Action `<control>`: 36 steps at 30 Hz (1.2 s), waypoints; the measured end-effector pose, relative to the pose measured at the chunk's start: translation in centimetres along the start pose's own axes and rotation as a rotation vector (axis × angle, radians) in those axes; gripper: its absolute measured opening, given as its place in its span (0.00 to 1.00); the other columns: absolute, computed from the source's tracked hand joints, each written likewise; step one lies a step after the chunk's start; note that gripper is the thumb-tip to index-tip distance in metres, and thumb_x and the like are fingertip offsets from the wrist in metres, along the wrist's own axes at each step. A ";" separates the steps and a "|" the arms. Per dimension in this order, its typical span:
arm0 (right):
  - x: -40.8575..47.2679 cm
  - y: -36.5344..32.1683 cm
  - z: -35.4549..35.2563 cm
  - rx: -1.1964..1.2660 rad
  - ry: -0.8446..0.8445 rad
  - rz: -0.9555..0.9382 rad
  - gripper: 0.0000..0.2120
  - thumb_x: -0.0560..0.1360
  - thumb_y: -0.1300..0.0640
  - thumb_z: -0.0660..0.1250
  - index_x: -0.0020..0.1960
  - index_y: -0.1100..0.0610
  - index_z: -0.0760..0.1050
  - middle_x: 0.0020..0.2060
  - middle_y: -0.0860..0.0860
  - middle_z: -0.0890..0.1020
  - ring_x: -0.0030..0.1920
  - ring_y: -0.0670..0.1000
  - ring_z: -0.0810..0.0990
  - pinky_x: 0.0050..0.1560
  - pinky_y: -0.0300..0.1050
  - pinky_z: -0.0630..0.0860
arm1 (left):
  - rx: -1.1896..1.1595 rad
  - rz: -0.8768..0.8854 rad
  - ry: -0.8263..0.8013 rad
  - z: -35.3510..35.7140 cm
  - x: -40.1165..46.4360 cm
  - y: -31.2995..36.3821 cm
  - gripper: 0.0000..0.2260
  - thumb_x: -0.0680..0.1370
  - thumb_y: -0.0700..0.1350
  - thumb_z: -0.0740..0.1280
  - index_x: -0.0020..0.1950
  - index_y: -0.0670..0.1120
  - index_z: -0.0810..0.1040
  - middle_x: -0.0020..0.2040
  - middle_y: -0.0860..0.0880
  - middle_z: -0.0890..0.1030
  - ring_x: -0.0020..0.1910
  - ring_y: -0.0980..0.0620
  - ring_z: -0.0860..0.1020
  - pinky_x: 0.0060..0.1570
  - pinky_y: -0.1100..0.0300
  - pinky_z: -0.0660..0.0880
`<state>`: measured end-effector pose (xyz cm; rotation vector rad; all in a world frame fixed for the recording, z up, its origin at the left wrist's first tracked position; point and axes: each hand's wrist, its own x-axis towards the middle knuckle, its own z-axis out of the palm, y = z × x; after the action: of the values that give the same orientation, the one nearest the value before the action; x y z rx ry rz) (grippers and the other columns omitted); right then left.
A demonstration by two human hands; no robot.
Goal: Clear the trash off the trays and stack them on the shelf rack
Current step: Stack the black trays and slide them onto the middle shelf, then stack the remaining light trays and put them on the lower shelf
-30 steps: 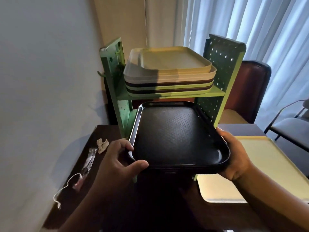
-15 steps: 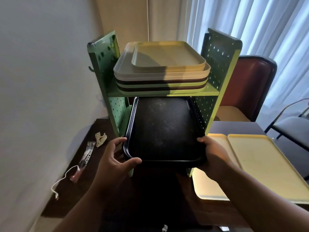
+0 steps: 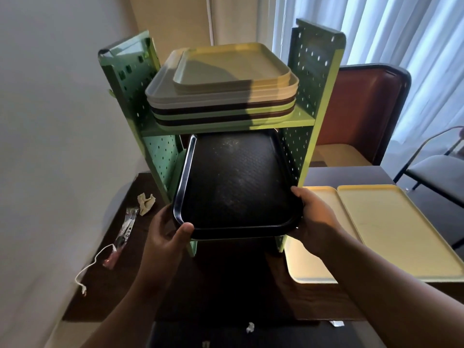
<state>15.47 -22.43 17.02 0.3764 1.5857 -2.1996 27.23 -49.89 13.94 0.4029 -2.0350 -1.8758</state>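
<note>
A black textured tray (image 3: 236, 182) lies half inside the lower level of the green perforated shelf rack (image 3: 316, 79), its near end sticking out toward me. My left hand (image 3: 167, 232) grips its near left corner, thumb over the rim. My right hand (image 3: 317, 219) holds the near right corner. On the rack's upper shelf sits a stack of several trays (image 3: 226, 96), cream and yellow on top, brown and green below. Two yellow trays (image 3: 391, 227) lie on the dark table at the right.
Left of the rack on the dark table (image 3: 120, 280) lie a crumpled napkin (image 3: 146, 201), a clear cutlery wrapper (image 3: 126, 226) and a white cord (image 3: 91, 267). A white wall is close on the left. Chairs (image 3: 361, 111) and curtains stand behind at the right. Small paper scraps (image 3: 249, 327) lie near the table's front edge.
Both hands have pushed the black tray forward and down, from in front of the rack into its lower level. The tray now sits deeper under the upper shelf.
</note>
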 end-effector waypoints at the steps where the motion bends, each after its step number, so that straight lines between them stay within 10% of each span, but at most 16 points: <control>1: -0.1 0.1 -0.4 0.008 -0.003 -0.024 0.16 0.80 0.46 0.62 0.54 0.57 0.81 0.42 0.51 0.87 0.47 0.56 0.84 0.51 0.54 0.80 | -0.068 -0.036 0.025 0.5 -0.5 -0.2 0.34 0.66 0.70 0.71 0.65 0.53 0.75 0.57 0.52 0.84 0.55 0.53 0.83 0.48 0.62 0.79; 6: 0.2 0.9 -3.0 0.100 0.032 -0.050 0.20 0.82 0.43 0.58 0.54 0.57 0.79 0.44 0.55 0.84 0.46 0.56 0.82 0.46 0.52 0.78 | -0.230 -0.236 -0.001 4.0 -3.5 -3.5 0.23 0.70 0.66 0.64 0.57 0.54 0.82 0.57 0.46 0.84 0.50 0.38 0.83 0.46 0.47 0.77; 19: 5.5 -0.8 -18.7 -0.021 0.337 0.000 0.14 0.82 0.50 0.60 0.53 0.59 0.78 0.45 0.56 0.79 0.46 0.56 0.78 0.50 0.54 0.76 | 0.204 -0.337 -0.434 25.9 -4.7 -6.4 0.22 0.72 0.55 0.69 0.65 0.58 0.74 0.59 0.60 0.80 0.53 0.57 0.80 0.54 0.57 0.79; 26: 11.3 -3.4 -35.8 -0.336 0.528 0.068 0.14 0.80 0.49 0.63 0.61 0.56 0.77 0.55 0.52 0.80 0.57 0.54 0.77 0.55 0.49 0.71 | 0.301 -0.392 -0.449 44.9 -3.6 -7.8 0.21 0.79 0.49 0.68 0.72 0.53 0.70 0.63 0.56 0.77 0.55 0.62 0.77 0.47 0.68 0.73; 36: 15.8 -4.7 -48.6 -0.905 0.651 0.254 0.31 0.74 0.43 0.61 0.75 0.51 0.67 0.72 0.55 0.67 0.72 0.59 0.62 0.71 0.59 0.67 | 0.733 -0.618 -0.368 59.4 -3.0 -11.2 0.32 0.75 0.50 0.66 0.79 0.47 0.61 0.78 0.47 0.62 0.76 0.44 0.63 0.71 0.51 0.64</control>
<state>-1.45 22.30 -1.57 0.9734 2.4762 -1.0167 3.91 3.75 -1.41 1.0278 -3.1074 -1.4716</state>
